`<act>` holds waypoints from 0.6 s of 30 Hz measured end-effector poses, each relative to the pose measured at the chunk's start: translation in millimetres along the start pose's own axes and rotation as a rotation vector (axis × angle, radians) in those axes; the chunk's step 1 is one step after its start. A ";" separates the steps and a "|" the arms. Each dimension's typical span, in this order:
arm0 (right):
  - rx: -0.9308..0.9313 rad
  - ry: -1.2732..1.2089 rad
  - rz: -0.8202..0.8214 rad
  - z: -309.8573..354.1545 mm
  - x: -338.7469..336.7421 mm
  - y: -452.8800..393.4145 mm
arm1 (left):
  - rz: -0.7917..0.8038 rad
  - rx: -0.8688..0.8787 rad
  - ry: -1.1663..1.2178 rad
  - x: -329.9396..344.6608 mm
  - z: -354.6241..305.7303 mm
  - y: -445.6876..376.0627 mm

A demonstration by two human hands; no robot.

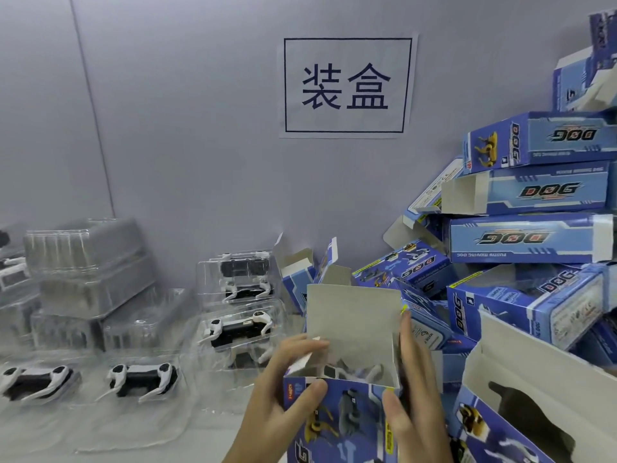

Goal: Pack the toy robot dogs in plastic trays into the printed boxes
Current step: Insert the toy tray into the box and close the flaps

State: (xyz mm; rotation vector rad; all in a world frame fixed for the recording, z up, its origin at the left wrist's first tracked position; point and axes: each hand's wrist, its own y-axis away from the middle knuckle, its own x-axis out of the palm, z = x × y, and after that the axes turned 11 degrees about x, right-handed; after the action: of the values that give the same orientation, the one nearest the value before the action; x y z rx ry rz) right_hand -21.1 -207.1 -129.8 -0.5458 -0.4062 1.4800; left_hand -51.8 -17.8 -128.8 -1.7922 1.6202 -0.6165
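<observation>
Box (340,416) upright at near edge of desk (207,439), top open, tall grey lid flap (354,315) standing. A toy dog in its tray (350,372) sits down inside; only part of it shows through the mouth.

Risks, as judged:
- Tray may not be fully seated. If it rides high, the lid will not tuck and the flap could crease.
- Left side flap (300,362) is bent inward under the thumb. Folded out of order with the lid, it could jam or tear.
- Leaning pile of boxes (534,235) stands just beside the right hand; a knock could bring it down onto the work.
- Loaded trays (240,329) wait near the left hand; an elbow sweep could scatter them.

Hands: left hand (283,392) grips the box's left wall, fingers curled around it, thumb over the side flap. Right hand (414,389) lies against the right wall, fingers (409,345) fairly straight and pointing up along the edge, thumb on the printed front. Both hold the same box; neither holds anything else.

More dogs (143,379) in trays lie at left, empty trays (90,262) stacked behind.
</observation>
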 end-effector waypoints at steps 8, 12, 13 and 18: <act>0.008 -0.183 -0.005 -16.7 11.3 3.3 | -0.122 0.046 -0.151 1.3 4.9 -0.2; -0.095 0.048 -0.003 -12.5 8.8 3.0 | -0.107 0.022 -0.141 -5.6 10.4 -0.4; -0.100 0.061 0.002 -12.4 9.4 3.1 | -0.093 0.045 -0.140 -7.5 9.5 -1.2; -0.055 -0.018 0.010 -12.7 13.1 -6.2 | -0.073 0.121 -0.200 -9.2 6.4 -6.4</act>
State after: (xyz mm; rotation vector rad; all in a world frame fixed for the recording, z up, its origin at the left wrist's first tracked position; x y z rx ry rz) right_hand -7.9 -195.3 -137.6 -0.5788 -0.4596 1.4874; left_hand -44.1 -7.6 -128.0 -1.7696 1.3616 -0.5373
